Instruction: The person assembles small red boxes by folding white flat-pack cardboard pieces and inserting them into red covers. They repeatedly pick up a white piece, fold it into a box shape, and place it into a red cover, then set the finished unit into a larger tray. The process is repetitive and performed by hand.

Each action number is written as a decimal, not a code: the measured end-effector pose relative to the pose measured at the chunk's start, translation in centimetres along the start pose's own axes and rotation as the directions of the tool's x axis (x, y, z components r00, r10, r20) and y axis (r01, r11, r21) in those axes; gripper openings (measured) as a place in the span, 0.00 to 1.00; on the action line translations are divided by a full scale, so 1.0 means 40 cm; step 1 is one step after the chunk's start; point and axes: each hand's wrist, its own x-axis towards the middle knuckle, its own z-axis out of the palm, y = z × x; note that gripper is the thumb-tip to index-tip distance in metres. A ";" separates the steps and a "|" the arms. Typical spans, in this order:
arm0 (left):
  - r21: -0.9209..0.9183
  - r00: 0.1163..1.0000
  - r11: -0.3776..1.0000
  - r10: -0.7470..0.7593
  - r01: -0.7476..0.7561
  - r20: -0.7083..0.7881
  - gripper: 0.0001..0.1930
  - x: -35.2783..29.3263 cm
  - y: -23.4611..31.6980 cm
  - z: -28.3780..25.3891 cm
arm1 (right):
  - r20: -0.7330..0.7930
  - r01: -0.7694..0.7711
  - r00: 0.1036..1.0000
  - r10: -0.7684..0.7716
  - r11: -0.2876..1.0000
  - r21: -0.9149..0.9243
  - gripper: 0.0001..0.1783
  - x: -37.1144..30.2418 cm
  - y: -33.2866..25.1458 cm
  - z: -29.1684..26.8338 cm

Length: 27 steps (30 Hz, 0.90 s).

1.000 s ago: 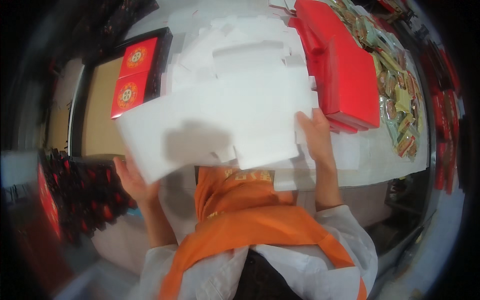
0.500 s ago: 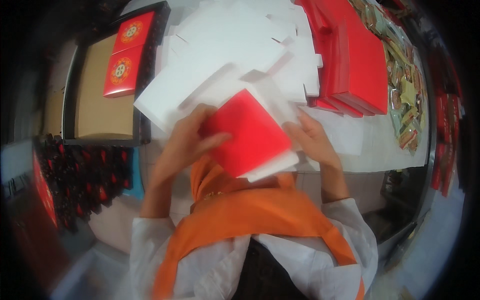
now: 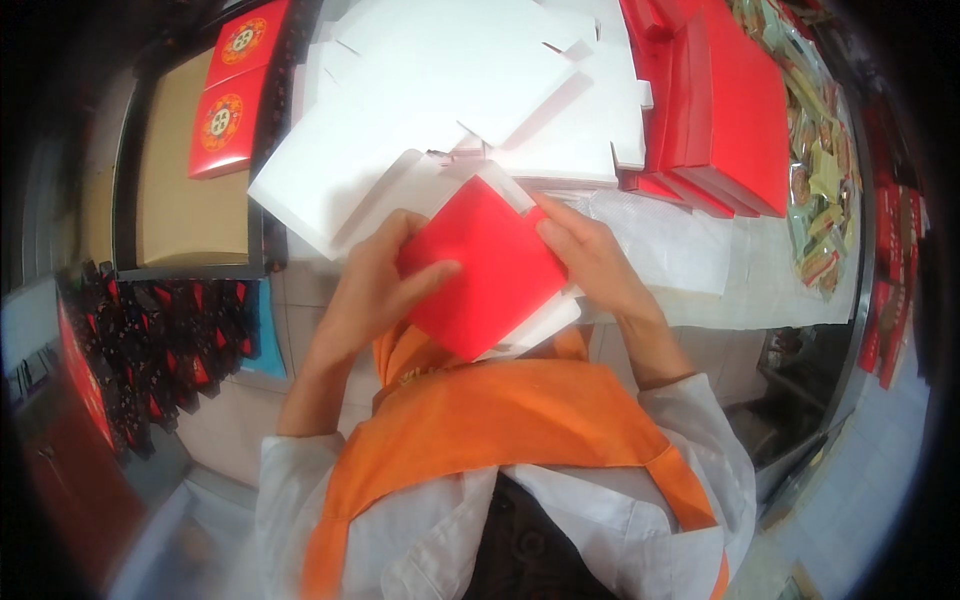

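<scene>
A carton blank, red on its square outer panel (image 3: pixel 485 270) and white on its flaps, is held between my hands in front of my orange apron. My left hand (image 3: pixel 380 280) is closed on its left edge, thumb lying over the red face and fingers hidden behind. At the upper right edge, my right hand (image 3: pixel 592 258) pinches a flap, showing a bit of red by the thumb. White flaps stick out above and below the red panel. Just beyond lies a pile of flat white carton blanks (image 3: pixel 430 100), with slots and tabs along their edges.
On the left stands a black-rimmed tray (image 3: pixel 192 215) with a brown bottom, holding red boxes (image 3: pixel 222 122) with round emblems. Larger red boxes (image 3: pixel 735 120) are stacked at the right, beside many small wrapped packets (image 3: pixel 825 180). Black-and-red items (image 3: pixel 165 360) fill the lower left.
My right hand has moved up and left along the carton blank, to its upper right edge. The white flap raised there earlier now lies lower. My left hand keeps its grip.
</scene>
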 end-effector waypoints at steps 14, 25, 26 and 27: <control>-0.059 0.999 0.998 -0.031 0.032 0.023 0.12 -0.009 -0.013 0.010 | 0.053 0.078 0.996 -0.078 0.997 -0.014 0.22 0.020 0.042 0.018; -0.100 0.995 0.991 -0.090 0.095 0.050 0.13 0.000 -0.026 0.027 | -0.026 0.141 0.989 -0.146 0.979 -0.145 0.21 0.005 0.053 0.046; -0.148 0.987 0.979 -0.130 0.142 0.090 0.13 0.003 -0.029 0.027 | -0.028 0.151 0.987 -0.158 0.974 -0.170 0.21 0.001 0.054 0.051; -0.195 0.977 0.962 -0.167 0.191 0.132 0.13 0.004 -0.032 0.028 | -0.031 0.161 0.985 -0.171 0.967 -0.195 0.21 -0.002 0.055 0.055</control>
